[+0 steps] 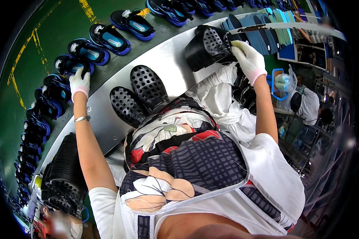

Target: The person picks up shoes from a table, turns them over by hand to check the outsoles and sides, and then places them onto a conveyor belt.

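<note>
Left hand (pixel 80 83): ten o'clock, gloved fingers at a blue-and-black shoe (pixel 68 63); I cannot tell from my remote view whether they grip.
Right hand (pixel 249 59): between one and two, fingers at the edge of a perforated black stack (pixel 216 42); closure hidden from me.
Stack: between twelve and one, on a metal ledge (pixel 172 59).
Shoe row (pixel 111 38): curves from eight through twelve.

A shoe factory in full view, and what a line-up!
Matching blue-and-black shoes (pixel 109 38) form one long curving row beside the metal desk (pixel 172 47), black perforated pieces (pixel 198 49) sit stacked, insoles (pixel 260 39) stand ranked in blue and mint, and there's another worker (pixel 309 105) in white, over on the right!
</note>
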The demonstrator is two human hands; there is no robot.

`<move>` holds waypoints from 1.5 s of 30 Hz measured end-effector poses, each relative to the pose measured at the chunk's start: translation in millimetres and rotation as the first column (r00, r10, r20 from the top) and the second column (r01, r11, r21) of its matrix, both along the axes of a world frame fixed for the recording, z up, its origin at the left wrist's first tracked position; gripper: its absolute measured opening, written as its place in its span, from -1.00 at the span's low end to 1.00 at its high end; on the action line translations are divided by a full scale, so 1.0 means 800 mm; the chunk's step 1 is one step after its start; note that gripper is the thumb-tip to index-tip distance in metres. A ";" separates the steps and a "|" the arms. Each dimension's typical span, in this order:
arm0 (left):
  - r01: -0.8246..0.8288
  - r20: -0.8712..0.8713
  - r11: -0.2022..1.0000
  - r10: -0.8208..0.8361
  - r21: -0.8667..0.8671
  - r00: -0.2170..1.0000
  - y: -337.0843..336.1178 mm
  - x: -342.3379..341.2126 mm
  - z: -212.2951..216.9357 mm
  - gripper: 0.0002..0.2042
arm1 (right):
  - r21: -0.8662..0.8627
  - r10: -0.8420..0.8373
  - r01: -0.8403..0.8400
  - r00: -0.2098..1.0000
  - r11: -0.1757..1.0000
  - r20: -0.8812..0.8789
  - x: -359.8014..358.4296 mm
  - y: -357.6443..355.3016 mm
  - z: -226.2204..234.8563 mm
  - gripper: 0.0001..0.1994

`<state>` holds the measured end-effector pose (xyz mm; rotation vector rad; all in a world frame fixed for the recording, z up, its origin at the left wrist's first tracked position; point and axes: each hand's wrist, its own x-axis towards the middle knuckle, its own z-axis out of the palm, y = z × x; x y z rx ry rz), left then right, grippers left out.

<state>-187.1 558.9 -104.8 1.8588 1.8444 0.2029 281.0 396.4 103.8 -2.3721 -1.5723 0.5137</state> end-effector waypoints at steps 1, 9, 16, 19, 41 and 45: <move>0.017 -0.013 1.000 -0.017 0.023 1.000 -0.002 -0.002 -0.005 -0.55 | -0.026 -0.013 0.013 1.000 1.000 0.000 0.007 -0.005 0.002 -0.69; 0.069 0.066 0.998 -0.067 -0.017 0.996 -0.049 -0.015 0.020 -0.45 | -0.177 0.323 -0.296 0.935 0.939 0.148 0.021 0.009 -0.033 -0.42; -0.064 0.081 0.995 0.071 -0.081 0.994 -0.080 -0.017 0.041 -0.47 | -0.238 0.441 -0.403 0.887 0.884 0.138 0.035 0.025 -0.034 -0.45; -0.075 0.146 0.996 0.068 0.043 0.987 -0.090 -0.031 0.040 -0.48 | -0.237 0.406 -0.378 0.910 0.895 0.080 0.039 0.022 -0.015 -0.46; -0.193 0.810 0.807 0.480 -0.559 -0.336 -0.111 0.041 0.160 -0.49 | 0.082 0.726 -0.829 0.431 0.552 -0.535 -0.310 0.135 -0.016 -0.45; -0.377 0.914 0.833 0.358 -0.404 -0.191 -0.104 0.024 0.142 -0.54 | -0.071 0.659 -0.815 0.513 0.575 -0.550 -0.344 0.147 -0.034 -0.48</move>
